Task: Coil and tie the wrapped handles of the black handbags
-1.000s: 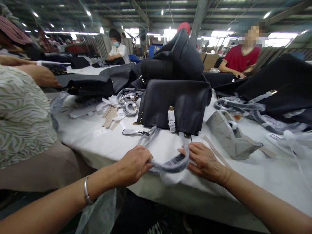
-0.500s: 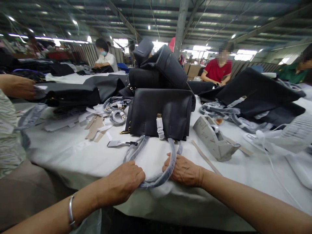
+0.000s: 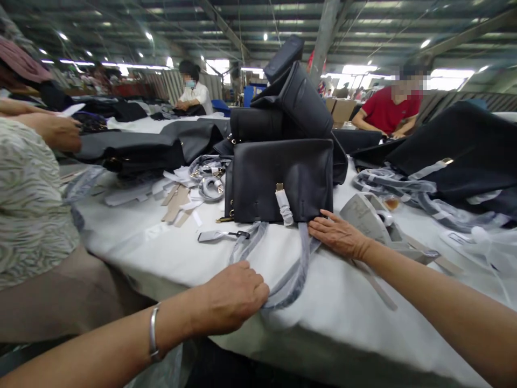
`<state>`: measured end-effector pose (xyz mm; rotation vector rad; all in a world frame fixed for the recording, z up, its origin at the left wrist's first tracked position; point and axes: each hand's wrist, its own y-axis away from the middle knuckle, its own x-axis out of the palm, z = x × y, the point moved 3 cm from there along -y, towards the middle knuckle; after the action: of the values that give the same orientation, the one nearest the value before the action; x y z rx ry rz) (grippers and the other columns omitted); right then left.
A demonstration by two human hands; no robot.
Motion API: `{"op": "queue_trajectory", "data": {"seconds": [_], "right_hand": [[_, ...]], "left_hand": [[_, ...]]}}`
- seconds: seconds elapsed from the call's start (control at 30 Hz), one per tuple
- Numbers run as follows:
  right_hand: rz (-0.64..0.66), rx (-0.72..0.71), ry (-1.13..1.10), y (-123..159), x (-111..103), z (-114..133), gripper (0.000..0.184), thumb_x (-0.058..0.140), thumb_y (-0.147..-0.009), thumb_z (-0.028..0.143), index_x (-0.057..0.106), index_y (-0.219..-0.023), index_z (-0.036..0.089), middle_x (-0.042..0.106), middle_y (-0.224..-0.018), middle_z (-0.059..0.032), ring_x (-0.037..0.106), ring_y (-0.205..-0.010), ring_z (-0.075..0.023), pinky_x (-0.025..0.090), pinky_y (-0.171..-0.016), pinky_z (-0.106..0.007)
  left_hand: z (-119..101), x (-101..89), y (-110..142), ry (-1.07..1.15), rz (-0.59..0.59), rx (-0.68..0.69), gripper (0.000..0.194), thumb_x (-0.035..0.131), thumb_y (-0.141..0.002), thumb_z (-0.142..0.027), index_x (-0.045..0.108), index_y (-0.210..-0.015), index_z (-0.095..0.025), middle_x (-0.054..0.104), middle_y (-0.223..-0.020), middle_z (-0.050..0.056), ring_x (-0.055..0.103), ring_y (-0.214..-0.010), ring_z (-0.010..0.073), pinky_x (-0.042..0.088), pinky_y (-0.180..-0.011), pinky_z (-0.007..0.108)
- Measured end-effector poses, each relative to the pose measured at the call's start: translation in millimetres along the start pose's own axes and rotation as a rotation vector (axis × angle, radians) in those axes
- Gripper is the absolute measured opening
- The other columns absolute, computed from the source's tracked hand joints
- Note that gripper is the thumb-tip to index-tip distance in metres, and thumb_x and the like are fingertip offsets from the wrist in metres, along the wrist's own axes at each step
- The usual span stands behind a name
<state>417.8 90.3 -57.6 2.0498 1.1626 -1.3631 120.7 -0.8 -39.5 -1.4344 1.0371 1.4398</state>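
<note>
A dark leather handbag (image 3: 278, 180) stands upright on the white-covered table (image 3: 161, 248), a wrapped clasp tab hanging down its front. Its plastic-wrapped handle (image 3: 288, 280) loops toward the near table edge. My left hand (image 3: 232, 296) is closed on the near end of that handle; a silver bangle sits on the wrist. My right hand (image 3: 337, 234) lies flat with fingers stretched out, touching the bag's lower right corner where the handle joins.
More dark bags (image 3: 291, 102) are piled behind. A grey tape dispenser (image 3: 377, 221) sits right of my right hand. Wrapped straps (image 3: 208, 180), paper strips and a strap tab (image 3: 220, 235) lie to the left. A person in a patterned top (image 3: 32, 199) sits at left; others work behind.
My right hand let go of the handle loop and moved forward to the bag's lower right corner, fingers now flat. My left hand keeps its hold on the handle.
</note>
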Motion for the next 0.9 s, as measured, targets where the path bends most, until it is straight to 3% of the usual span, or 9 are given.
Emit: {"op": "queue_trajectory", "data": {"seconds": [0.13, 0.23, 0.3, 0.37, 0.47, 0.53, 0.6, 0.73, 0.9], "right_hand": [[0.123, 0.121, -0.006, 5, 8, -15, 0.041, 0.041, -0.087, 0.008, 0.058, -0.124, 0.015, 0.062, -0.125, -0.0113, 0.056, -0.113, -0.0245, 0.041, -0.098, -0.045], [0.154, 0.202, -0.09, 14, -3, -14, 0.051, 0.042, -0.08, 0.002, 0.059, -0.126, 0.018, 0.062, -0.126, -0.009, 0.055, -0.116, -0.0253, 0.044, -0.094, -0.041], [0.06, 0.332, -0.116, 20, -23, -6, 0.05, 0.042, -0.08, 0.002, 0.061, -0.123, 0.018, 0.064, -0.122, -0.0084, 0.055, -0.115, -0.0259, 0.043, -0.097, -0.043], [-0.102, 0.428, -0.159, 24, -50, 12, 0.042, 0.043, -0.086, 0.009, 0.061, -0.123, 0.017, 0.065, -0.121, -0.0096, 0.056, -0.114, -0.0254, 0.042, -0.1, -0.043], [-0.212, 0.259, -0.336, 21, -81, 63, 0.036, 0.05, -0.091, 0.026, 0.058, -0.126, 0.019, 0.062, -0.125, -0.0092, 0.054, -0.117, -0.0232, 0.042, -0.102, -0.04], [-0.183, 0.108, -0.43, 19, -88, 98, 0.034, 0.055, -0.09, 0.032, 0.06, -0.122, 0.022, 0.064, -0.121, -0.0077, 0.056, -0.113, -0.0211, 0.046, -0.098, -0.037], [-0.176, 0.079, -0.451, 19, -84, 118, 0.029, 0.055, -0.09, 0.031, 0.063, -0.116, 0.021, 0.067, -0.112, -0.0072, 0.06, -0.105, -0.0196, 0.047, -0.094, -0.036], [-0.204, 0.154, -0.391, 22, -69, 113, 0.022, 0.05, -0.093, 0.026, 0.067, -0.107, 0.02, 0.07, -0.095, -0.0069, 0.062, -0.093, -0.0201, 0.045, -0.093, -0.041], [-0.097, 0.178, -0.42, 33, -58, 85, 0.02, 0.049, -0.093, 0.03, 0.068, -0.092, 0.023, 0.067, -0.077, -0.0041, 0.062, -0.075, -0.0188, 0.05, -0.073, -0.036]], "left_hand": [[-3, 14.7, -28, -0.12, -0.049, -0.03, 0.007, 0.045, -0.092, -0.015, 0.049, -0.087, -0.016, 0.059, -0.076, 0.005, 0.056, -0.066, 0.0201, 0.043, -0.064, 0.036], [-7, 23.2, -36, -0.112, -0.081, -0.083, 0.03, 0.042, -0.097, -0.043, 0.051, -0.089, -0.015, 0.059, -0.079, 0.007, 0.058, -0.068, 0.0215, 0.043, -0.062, 0.036], [-9, 25.5, -37, -0.106, -0.099, -0.103, 0.044, 0.038, -0.094, -0.057, 0.051, -0.089, -0.015, 0.058, -0.081, 0.008, 0.058, -0.069, 0.0222, 0.044, -0.063, 0.037], [-11, 25.8, -38, -0.102, -0.106, -0.108, 0.043, 0.038, -0.095, -0.056, 0.052, -0.09, -0.015, 0.057, -0.083, 0.008, 0.057, -0.071, 0.0221, 0.044, -0.064, 0.037], [-13, 23.9, -37, -0.089, -0.118, -0.125, 0.031, 0.041, -0.097, -0.045, 0.052, -0.095, -0.017, 0.057, -0.089, 0.007, 0.056, -0.076, 0.0226, 0.043, -0.065, 0.037], [-14, 21.9, -34, -0.057, -0.118, -0.147, 0.024, 0.043, -0.097, -0.04, 0.052, -0.096, -0.018, 0.056, -0.092, 0.007, 0.055, -0.081, 0.0226, 0.042, -0.067, 0.037], [-15, 19.4, -30, -0.006, -0.116, -0.182, 0.02, 0.048, -0.095, -0.037, 0.053, -0.095, -0.018, 0.056, -0.093, 0.006, 0.054, -0.085, 0.0222, 0.042, -0.07, 0.037], [-20, 13.9, -30, 0.093, -0.132, -0.192, 0.014, 0.054, -0.091, -0.032, 0.056, -0.088, -0.019, 0.056, -0.092, 0.005, 0.053, -0.086, 0.0202, 0.041, -0.073, 0.035], [-24, 15.6, -43, 0.101, -0.168, -0.063, 0.013, 0.05, -0.092, -0.029, 0.059, -0.087, -0.021, 0.059, -0.085, 0.003, 0.055, -0.08, 0.0177, 0.04, -0.066, 0.032]]}}
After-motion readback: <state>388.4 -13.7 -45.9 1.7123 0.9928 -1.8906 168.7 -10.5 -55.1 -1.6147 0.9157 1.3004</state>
